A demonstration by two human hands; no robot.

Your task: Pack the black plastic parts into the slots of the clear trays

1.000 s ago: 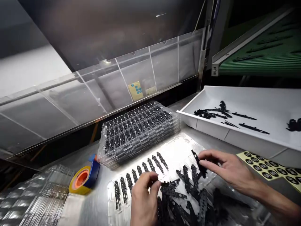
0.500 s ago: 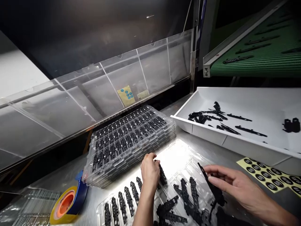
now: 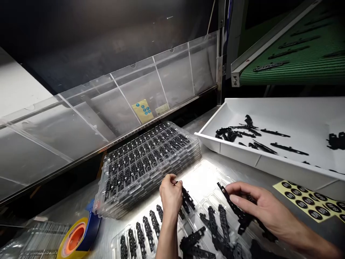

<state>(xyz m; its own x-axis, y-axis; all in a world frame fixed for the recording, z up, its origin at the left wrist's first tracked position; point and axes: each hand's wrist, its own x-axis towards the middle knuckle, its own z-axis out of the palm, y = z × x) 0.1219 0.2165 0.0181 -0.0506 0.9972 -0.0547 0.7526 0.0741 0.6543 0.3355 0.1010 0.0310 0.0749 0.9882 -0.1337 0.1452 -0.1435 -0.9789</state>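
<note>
My left hand (image 3: 170,196) is closed over the upper end of a slim black plastic part (image 3: 188,200) at the clear plastic tray (image 3: 201,207). Whether that part is fully seated in its slot cannot be made out. To the right, my right hand (image 3: 256,207) pinches a long black perforated strip (image 3: 231,205) between thumb and fingers, tilted above the tray. More dark pieces hang below that hand, partly hidden by it. A row of similar black parts (image 3: 140,239) lies in slots on the tray's left side. Loose black parts (image 3: 215,225) are heaped across its near right portion.
Behind stands a stack of filled clear trays (image 3: 147,158). A white bin (image 3: 229,158) with scattered black pieces is at right, below a green conveyor (image 3: 291,66). A yellow sticker sheet (image 3: 318,216) lies near my right hand; tape rolls (image 3: 90,230) sit at left.
My right hand has moved a little left, bringing its black strip nearer the left hand and turning it so its holes show. My left hand stays almost in place over its part.
</note>
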